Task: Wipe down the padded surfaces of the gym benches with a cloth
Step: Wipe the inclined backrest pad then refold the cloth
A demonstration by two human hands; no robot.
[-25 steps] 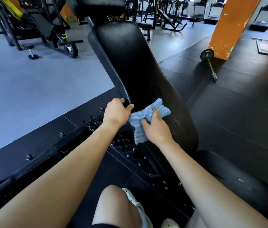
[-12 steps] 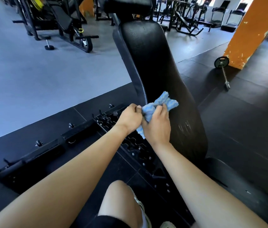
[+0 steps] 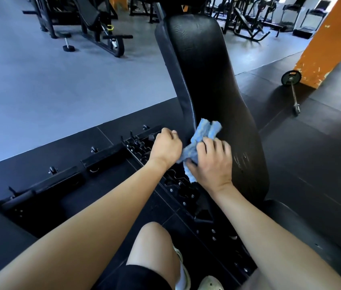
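Observation:
A long black padded backrest of an incline bench rises away from me, with the seat pad at the lower right. A bunched light-blue cloth lies against the backrest's lower left edge. My right hand grips the cloth, fingers curled over it. My left hand is curled into a loose fist just left of the cloth, touching its lower end; whether it pinches the cloth is hidden.
The bench's black steel frame with adjustment notches runs below my hands. My bare knee and shoe are at the bottom. A barbell with a plate lies by an orange pillar. More gym machines stand behind.
My left hand left the pad's edge and came in beside the cloth. Both hands have bunched the cloth, which was spread flatter a second ago. The camera has shifted.

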